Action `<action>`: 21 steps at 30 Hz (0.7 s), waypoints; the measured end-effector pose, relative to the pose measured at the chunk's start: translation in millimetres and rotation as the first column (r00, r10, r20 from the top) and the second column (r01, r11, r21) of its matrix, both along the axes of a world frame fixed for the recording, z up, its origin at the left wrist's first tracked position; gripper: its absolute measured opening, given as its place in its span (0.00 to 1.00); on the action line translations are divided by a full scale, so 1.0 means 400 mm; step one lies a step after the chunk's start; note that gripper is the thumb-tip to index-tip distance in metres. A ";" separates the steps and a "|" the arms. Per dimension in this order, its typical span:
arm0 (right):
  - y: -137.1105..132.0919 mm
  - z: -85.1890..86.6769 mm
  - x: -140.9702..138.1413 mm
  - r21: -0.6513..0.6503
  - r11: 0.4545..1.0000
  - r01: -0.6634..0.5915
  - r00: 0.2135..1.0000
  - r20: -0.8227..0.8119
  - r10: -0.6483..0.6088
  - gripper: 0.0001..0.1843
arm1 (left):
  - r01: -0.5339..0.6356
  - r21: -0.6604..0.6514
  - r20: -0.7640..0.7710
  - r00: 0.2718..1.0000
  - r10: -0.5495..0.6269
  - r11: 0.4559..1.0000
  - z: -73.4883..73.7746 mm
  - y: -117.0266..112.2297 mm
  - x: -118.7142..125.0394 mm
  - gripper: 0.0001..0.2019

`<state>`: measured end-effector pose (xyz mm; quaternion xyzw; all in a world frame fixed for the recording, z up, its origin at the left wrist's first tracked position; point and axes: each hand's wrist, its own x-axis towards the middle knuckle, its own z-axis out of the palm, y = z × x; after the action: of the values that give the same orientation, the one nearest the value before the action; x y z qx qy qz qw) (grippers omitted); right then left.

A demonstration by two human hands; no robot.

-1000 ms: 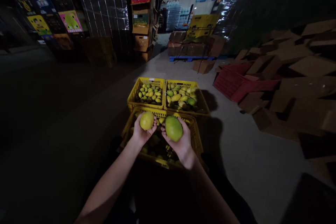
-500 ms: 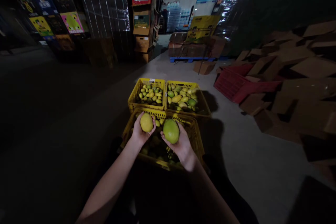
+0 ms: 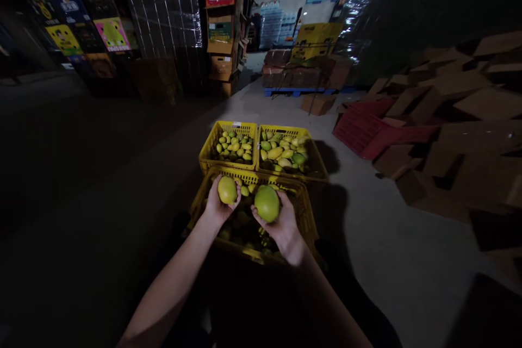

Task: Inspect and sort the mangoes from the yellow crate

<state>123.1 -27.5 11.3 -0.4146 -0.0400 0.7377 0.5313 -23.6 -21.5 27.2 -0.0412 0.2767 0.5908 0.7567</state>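
A yellow mango (image 3: 227, 190) rests in my left hand (image 3: 215, 205), the fingers curled round it. My right hand (image 3: 286, 224) grips a larger green mango (image 3: 267, 203) from below and the right side. Both hands are above the near yellow crate (image 3: 306, 212), whose mangoes lie partly in shadow and behind my hands. Beyond it two more yellow crates stand side by side. The far left crate (image 3: 207, 147) contains small yellowish mangoes (image 3: 235, 147); in the far right crate (image 3: 317, 166) are bigger yellow and green mangoes (image 3: 274, 153).
Flattened cardboard boxes (image 3: 460, 141) and a red crate (image 3: 362, 133) are heaped on the right. Cartons (image 3: 220, 32) rise in a stack at the back. Behind the crates, a blue pallet (image 3: 291, 92) carries boxes. Grey floor (image 3: 379, 228) surrounds the crates.
The green mango has turned slightly in my right hand and shifted a little to the right. My left hand stays almost still with the yellow mango. The crates have not moved.
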 end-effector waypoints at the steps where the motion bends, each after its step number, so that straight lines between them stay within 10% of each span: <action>1: -0.001 0.000 -0.001 0.014 0.999 -0.032 0.999 -0.007 0.032 0.07 | 0.016 0.016 0.000 1.000 -0.016 1.000 -0.002 0.000 0.001 0.11; 21: -0.011 0.011 -0.012 0.365 0.896 -0.254 0.959 -0.026 0.283 0.16 | 0.213 0.146 -0.212 0.961 -0.179 0.966 0.017 -0.021 0.005 0.10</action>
<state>118.4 -31.9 15.6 -0.2721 -0.2098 0.7998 0.4923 -21.7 -29.9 33.8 0.1090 0.3021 0.5351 0.7814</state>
